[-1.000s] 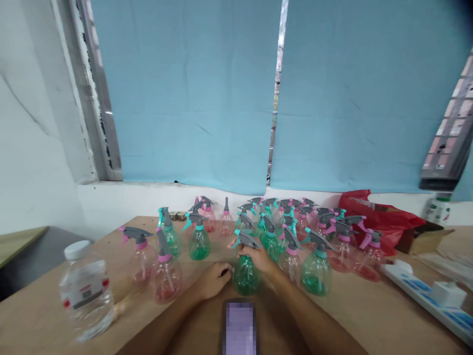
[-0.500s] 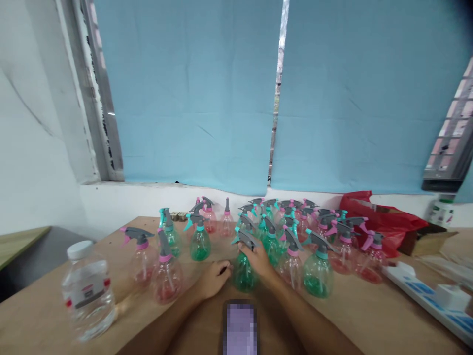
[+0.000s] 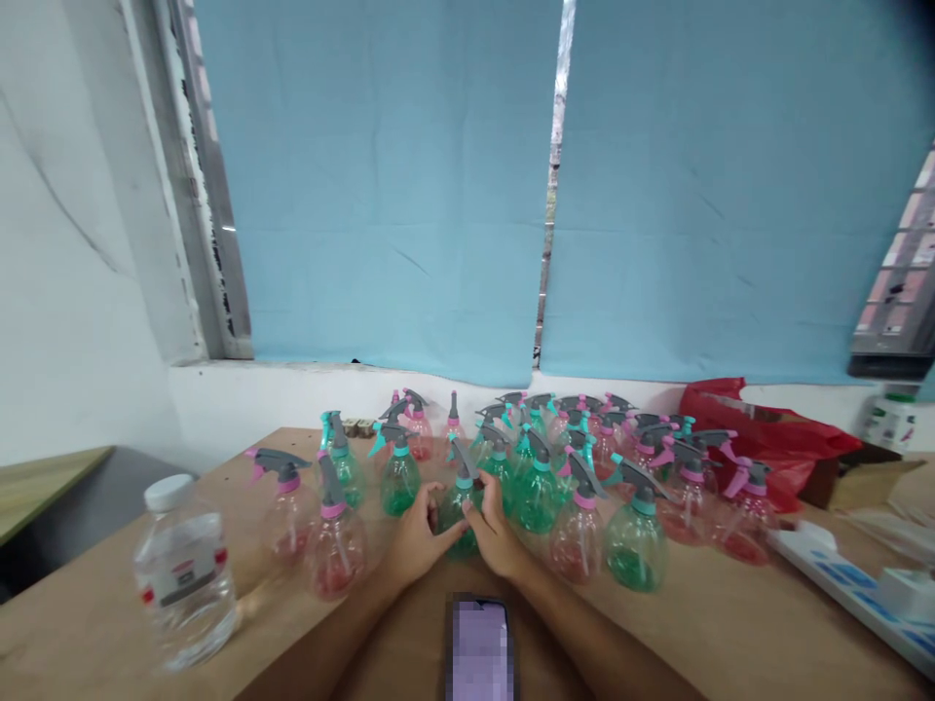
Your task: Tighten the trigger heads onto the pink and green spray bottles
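A green spray bottle [image 3: 457, 508] with a grey and turquoise trigger head stands upright in front of me, between my two hands. My left hand [image 3: 418, 540] is curved round its left side, thumb across the front. On the other side, my right hand [image 3: 494, 531] wraps it with the fingers near its shoulder. Together they cover much of the lower bottle. Close by on the right are a pink spray bottle [image 3: 577, 538] and another green spray bottle [image 3: 637, 547]. Left of my hands stands a pink spray bottle [image 3: 337, 553] with a pink collar.
Many more spray bottles crowd the back of the wooden table [image 3: 292, 647]. At the left stands a clear water bottle [image 3: 186, 574] with a white cap. A phone [image 3: 480, 650] lies at the front. Farther right are a red plastic bag [image 3: 760, 438] and a white power strip [image 3: 851, 584].
My right hand has slid from the trigger head down to the bottle's side. My left hand has come up from the table onto the bottle, which has turned and shifted slightly left and back.
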The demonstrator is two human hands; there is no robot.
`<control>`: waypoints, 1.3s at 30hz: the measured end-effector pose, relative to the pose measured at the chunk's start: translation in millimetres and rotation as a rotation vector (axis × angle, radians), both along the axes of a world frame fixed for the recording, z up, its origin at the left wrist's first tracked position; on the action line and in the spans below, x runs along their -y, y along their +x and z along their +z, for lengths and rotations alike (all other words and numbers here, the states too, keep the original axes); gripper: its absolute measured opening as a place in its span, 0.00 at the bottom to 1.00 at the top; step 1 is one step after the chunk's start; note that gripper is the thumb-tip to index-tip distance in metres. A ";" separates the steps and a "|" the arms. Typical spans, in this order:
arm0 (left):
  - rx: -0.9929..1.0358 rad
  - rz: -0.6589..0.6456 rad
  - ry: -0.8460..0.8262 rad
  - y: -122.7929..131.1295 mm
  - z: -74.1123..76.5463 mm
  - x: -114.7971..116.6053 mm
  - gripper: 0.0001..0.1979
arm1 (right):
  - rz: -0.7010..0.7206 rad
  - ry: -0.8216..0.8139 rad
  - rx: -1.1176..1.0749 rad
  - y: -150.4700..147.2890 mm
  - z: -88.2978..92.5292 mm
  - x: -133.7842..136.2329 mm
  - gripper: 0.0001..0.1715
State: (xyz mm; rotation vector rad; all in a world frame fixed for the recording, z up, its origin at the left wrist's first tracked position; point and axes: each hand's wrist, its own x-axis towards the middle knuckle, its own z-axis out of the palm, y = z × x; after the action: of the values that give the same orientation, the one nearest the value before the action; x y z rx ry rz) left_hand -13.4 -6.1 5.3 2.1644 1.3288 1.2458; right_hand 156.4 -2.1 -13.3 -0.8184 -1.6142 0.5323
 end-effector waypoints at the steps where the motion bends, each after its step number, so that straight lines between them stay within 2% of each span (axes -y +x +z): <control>1: -0.005 0.023 0.008 0.7 -0.3 -0.2 0.28 | -0.005 0.021 0.019 -0.3 -1.2 -0.8 0.28; 10: -0.016 0.169 0.011 1.5 1.6 1.6 0.28 | 0.035 -0.003 0.131 2.2 -8.0 -2.0 0.32; 14: 0.022 0.162 -0.015 -2.7 -4.0 -4.4 0.25 | 0.025 0.058 0.124 2.9 -3.2 1.7 0.32; 21: 0.032 0.137 -0.016 -5.1 -8.6 -8.5 0.23 | -0.109 0.168 0.168 2.1 1.5 6.1 0.25; 29: 0.020 0.126 0.033 -6.0 -7.9 -9.7 0.21 | -0.139 0.190 0.255 2.3 -2.1 4.6 0.28; 32: 0.045 0.211 0.205 -7.6 -0.3 -8.1 0.21 | -0.154 0.203 0.252 3.5 0.1 5.3 0.28; 35: 0.097 0.384 0.409 -9.1 7.5 -6.3 0.24 | -0.168 0.210 0.239 3.9 3.0 6.9 0.26; 37: 0.127 0.476 0.453 -9.1 10.3 -6.0 0.29 | -0.170 0.210 0.230 3.8 4.3 7.7 0.26; 39: 0.129 0.498 0.437 -8.7 10.7 -7.1 0.33 | -0.166 0.215 0.228 3.8 5.3 8.2 0.25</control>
State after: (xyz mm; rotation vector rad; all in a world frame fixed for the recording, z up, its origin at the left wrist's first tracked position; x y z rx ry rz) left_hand -22.1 1.0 16.0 2.0235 1.7345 1.9892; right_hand 160.2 -10.3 -8.0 -0.8641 -1.7564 0.1474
